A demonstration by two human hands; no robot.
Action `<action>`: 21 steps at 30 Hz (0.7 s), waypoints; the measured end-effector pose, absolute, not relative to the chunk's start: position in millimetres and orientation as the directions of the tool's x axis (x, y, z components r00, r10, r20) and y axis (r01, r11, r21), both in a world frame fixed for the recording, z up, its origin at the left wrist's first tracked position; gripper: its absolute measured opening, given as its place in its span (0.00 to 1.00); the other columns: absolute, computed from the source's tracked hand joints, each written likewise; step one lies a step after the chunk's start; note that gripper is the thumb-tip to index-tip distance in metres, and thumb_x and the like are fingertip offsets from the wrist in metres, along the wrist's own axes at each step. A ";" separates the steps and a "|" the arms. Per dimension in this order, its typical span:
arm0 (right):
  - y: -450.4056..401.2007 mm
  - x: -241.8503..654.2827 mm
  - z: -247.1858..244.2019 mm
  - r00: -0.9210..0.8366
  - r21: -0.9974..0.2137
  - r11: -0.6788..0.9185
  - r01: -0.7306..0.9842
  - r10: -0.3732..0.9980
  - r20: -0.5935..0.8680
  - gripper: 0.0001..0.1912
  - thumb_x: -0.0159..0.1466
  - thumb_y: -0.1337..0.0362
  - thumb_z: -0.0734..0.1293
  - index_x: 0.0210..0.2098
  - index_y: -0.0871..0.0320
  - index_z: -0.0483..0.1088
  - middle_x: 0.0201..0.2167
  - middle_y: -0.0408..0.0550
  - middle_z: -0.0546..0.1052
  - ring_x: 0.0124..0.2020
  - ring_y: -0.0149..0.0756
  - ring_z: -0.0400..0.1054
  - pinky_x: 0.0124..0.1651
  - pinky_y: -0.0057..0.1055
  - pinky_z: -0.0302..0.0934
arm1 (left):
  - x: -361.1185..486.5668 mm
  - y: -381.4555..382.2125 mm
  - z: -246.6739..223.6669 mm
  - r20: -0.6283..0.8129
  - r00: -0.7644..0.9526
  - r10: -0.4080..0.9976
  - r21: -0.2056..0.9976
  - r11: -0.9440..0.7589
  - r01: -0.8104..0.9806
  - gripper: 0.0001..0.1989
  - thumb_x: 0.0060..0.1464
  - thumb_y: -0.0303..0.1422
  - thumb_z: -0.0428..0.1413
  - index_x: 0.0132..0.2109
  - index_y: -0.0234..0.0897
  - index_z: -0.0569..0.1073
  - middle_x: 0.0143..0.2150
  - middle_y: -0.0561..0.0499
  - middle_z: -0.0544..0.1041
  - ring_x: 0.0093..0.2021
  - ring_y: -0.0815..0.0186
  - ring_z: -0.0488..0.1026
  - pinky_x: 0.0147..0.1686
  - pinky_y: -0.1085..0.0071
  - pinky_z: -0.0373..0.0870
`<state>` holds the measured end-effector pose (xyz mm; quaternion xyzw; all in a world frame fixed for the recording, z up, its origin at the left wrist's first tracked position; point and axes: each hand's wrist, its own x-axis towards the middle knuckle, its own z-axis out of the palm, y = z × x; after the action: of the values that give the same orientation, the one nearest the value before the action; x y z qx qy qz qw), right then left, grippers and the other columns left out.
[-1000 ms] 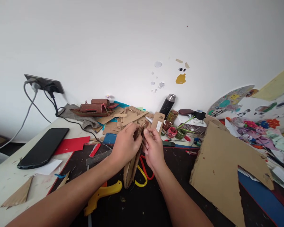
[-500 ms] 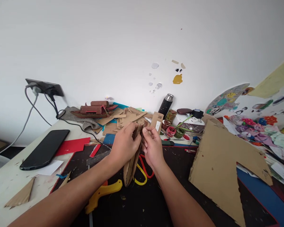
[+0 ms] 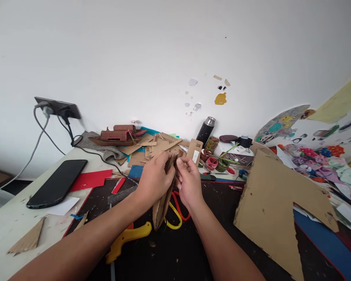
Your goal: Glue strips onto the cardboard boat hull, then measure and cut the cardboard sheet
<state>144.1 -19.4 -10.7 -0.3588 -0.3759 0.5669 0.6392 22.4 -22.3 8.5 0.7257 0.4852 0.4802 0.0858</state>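
A narrow cardboard piece, long and pointed at its lower end, stands upright between my hands over the dark mat. My left hand is wrapped round its upper part from the left. On its upper right edge my right hand pinches with thumb and fingers, and the fingertips are partly hidden. Just behind its lower end lie scissors with yellow and red handles. Beneath my left forearm is a yellow glue gun.
A large cardboard sheet lies right. Left are a black phone and red paper. Behind my hands are cardboard scraps, a model boat, a black flask and paint jars.
The view has shifted very slightly, so the surroundings sit a little further right. Both hands keep the same grip on the cardboard piece.
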 end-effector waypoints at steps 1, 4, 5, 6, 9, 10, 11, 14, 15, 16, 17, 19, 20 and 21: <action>-19.2 144.1 -11.3 0.080 -0.887 0.104 -0.451 0.994 0.075 0.26 0.55 0.44 0.82 0.35 0.54 0.70 0.14 0.27 0.59 0.13 0.22 0.46 0.12 0.18 0.43 | 22.4 -22.1 8.0 0.613 0.070 0.787 0.584 -0.511 0.630 0.06 0.63 0.26 0.54 0.43 0.41 0.74 0.39 0.49 0.79 0.39 0.59 0.78 0.39 0.66 0.71; -19.0 144.0 -13.5 0.099 -0.893 0.119 -0.433 0.992 0.084 0.26 0.55 0.44 0.82 0.34 0.54 0.70 0.14 0.27 0.59 0.13 0.22 0.46 0.13 0.18 0.43 | 22.7 -21.8 6.7 0.613 0.070 0.787 0.565 -0.498 0.658 0.06 0.64 0.25 0.54 0.43 0.41 0.74 0.38 0.49 0.78 0.39 0.59 0.77 0.38 0.66 0.71; -19.0 144.0 -14.3 0.106 -0.896 0.126 -0.425 0.990 0.088 0.26 0.56 0.44 0.82 0.34 0.54 0.70 0.15 0.27 0.60 0.13 0.22 0.46 0.13 0.18 0.43 | 22.8 -21.9 6.6 0.613 0.070 0.787 0.558 -0.494 0.667 0.06 0.64 0.25 0.54 0.43 0.41 0.74 0.38 0.49 0.78 0.39 0.59 0.77 0.38 0.67 0.71; -18.9 144.0 -15.0 0.114 -0.900 0.133 -0.416 0.989 0.094 0.26 0.56 0.44 0.82 0.34 0.54 0.70 0.15 0.28 0.60 0.13 0.23 0.47 0.13 0.19 0.43 | 22.8 -22.0 6.6 0.612 0.071 0.788 0.552 -0.490 0.675 0.06 0.64 0.25 0.54 0.43 0.41 0.74 0.38 0.49 0.78 0.39 0.59 0.77 0.38 0.67 0.71; -18.7 144.1 -16.8 0.135 -0.908 0.156 -0.389 0.985 0.111 0.25 0.57 0.44 0.81 0.35 0.54 0.71 0.16 0.28 0.61 0.14 0.23 0.49 0.13 0.19 0.45 | 22.8 -22.7 7.5 0.604 0.082 0.792 0.536 -0.481 0.694 0.06 0.64 0.25 0.55 0.41 0.41 0.73 0.38 0.49 0.78 0.39 0.58 0.77 0.37 0.67 0.70; -18.6 144.2 -17.2 0.141 -0.910 0.162 -0.383 0.983 0.116 0.24 0.57 0.44 0.81 0.35 0.54 0.71 0.16 0.29 0.61 0.14 0.23 0.49 0.13 0.20 0.45 | 22.9 -23.0 7.8 0.601 0.086 0.794 0.532 -0.479 0.698 0.06 0.63 0.25 0.55 0.41 0.41 0.73 0.38 0.49 0.77 0.39 0.58 0.77 0.36 0.67 0.70; -18.5 144.3 -17.5 0.146 -0.911 0.167 -0.377 0.982 0.119 0.24 0.57 0.44 0.81 0.35 0.54 0.71 0.16 0.29 0.62 0.13 0.23 0.49 0.13 0.20 0.45 | 23.0 -23.3 8.1 0.600 0.088 0.795 0.530 -0.478 0.701 0.06 0.63 0.24 0.55 0.41 0.41 0.73 0.38 0.49 0.77 0.39 0.58 0.77 0.36 0.67 0.69; -18.3 144.5 -17.7 0.156 -0.913 0.176 -0.369 0.980 0.126 0.24 0.58 0.44 0.81 0.35 0.54 0.72 0.16 0.30 0.63 0.13 0.23 0.50 0.13 0.20 0.45 | 23.8 -24.1 8.5 0.611 0.085 0.787 0.524 -0.482 0.702 0.07 0.63 0.24 0.54 0.42 0.40 0.73 0.38 0.49 0.78 0.39 0.58 0.77 0.36 0.67 0.69; -18.4 144.5 -17.6 0.159 -0.913 0.179 -0.368 0.979 0.127 0.23 0.58 0.44 0.81 0.35 0.54 0.72 0.16 0.30 0.63 0.13 0.23 0.50 0.13 0.21 0.45 | 24.1 -24.3 8.5 0.615 0.084 0.784 0.522 -0.485 0.702 0.07 0.63 0.24 0.54 0.42 0.40 0.73 0.38 0.49 0.78 0.39 0.58 0.77 0.36 0.66 0.70; -18.6 144.5 -17.5 0.162 -0.913 0.181 -0.365 0.978 0.129 0.23 0.58 0.45 0.81 0.34 0.55 0.72 0.17 0.30 0.64 0.13 0.24 0.51 0.13 0.21 0.45 | 24.3 -24.4 8.5 0.618 0.083 0.782 0.521 -0.487 0.701 0.07 0.63 0.24 0.54 0.43 0.40 0.73 0.39 0.48 0.78 0.40 0.57 0.77 0.37 0.66 0.70; -18.8 144.4 -17.4 0.165 -0.914 0.184 -0.362 0.978 0.131 0.23 0.58 0.45 0.81 0.34 0.55 0.72 0.17 0.31 0.64 0.13 0.24 0.51 0.13 0.21 0.46 | 24.5 -24.6 8.5 0.620 0.083 0.780 0.521 -0.488 0.700 0.07 0.63 0.24 0.54 0.43 0.40 0.74 0.39 0.48 0.78 0.41 0.57 0.78 0.37 0.66 0.70; -19.1 144.4 -17.5 0.166 -0.915 0.187 -0.358 0.977 0.134 0.23 0.58 0.45 0.81 0.34 0.55 0.73 0.16 0.31 0.64 0.13 0.24 0.51 0.13 0.21 0.46 | 24.6 -24.7 8.6 0.619 0.084 0.781 0.522 -0.489 0.699 0.08 0.63 0.24 0.54 0.45 0.40 0.74 0.41 0.48 0.79 0.42 0.56 0.79 0.38 0.66 0.71; -19.3 144.4 -17.6 0.167 -0.915 0.186 -0.357 0.977 0.134 0.23 0.58 0.45 0.81 0.34 0.55 0.73 0.16 0.31 0.64 0.13 0.24 0.51 0.13 0.21 0.46 | 24.6 -24.7 8.7 0.617 0.085 0.782 0.522 -0.488 0.700 0.08 0.63 0.24 0.54 0.45 0.40 0.74 0.41 0.47 0.79 0.43 0.56 0.79 0.39 0.66 0.71; -19.3 144.4 -17.8 0.167 -0.916 0.184 -0.357 0.977 0.132 0.22 0.58 0.45 0.81 0.34 0.55 0.73 0.16 0.31 0.64 0.13 0.24 0.51 0.13 0.21 0.46 | 24.5 -24.7 8.9 0.614 0.086 0.784 0.520 -0.485 0.703 0.08 0.63 0.24 0.54 0.45 0.40 0.74 0.41 0.47 0.79 0.43 0.56 0.79 0.39 0.66 0.72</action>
<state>144.4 -19.3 -17.8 -0.3881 -0.3992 0.5071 0.6579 24.5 -24.7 8.9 0.7355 0.5056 0.4487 0.0454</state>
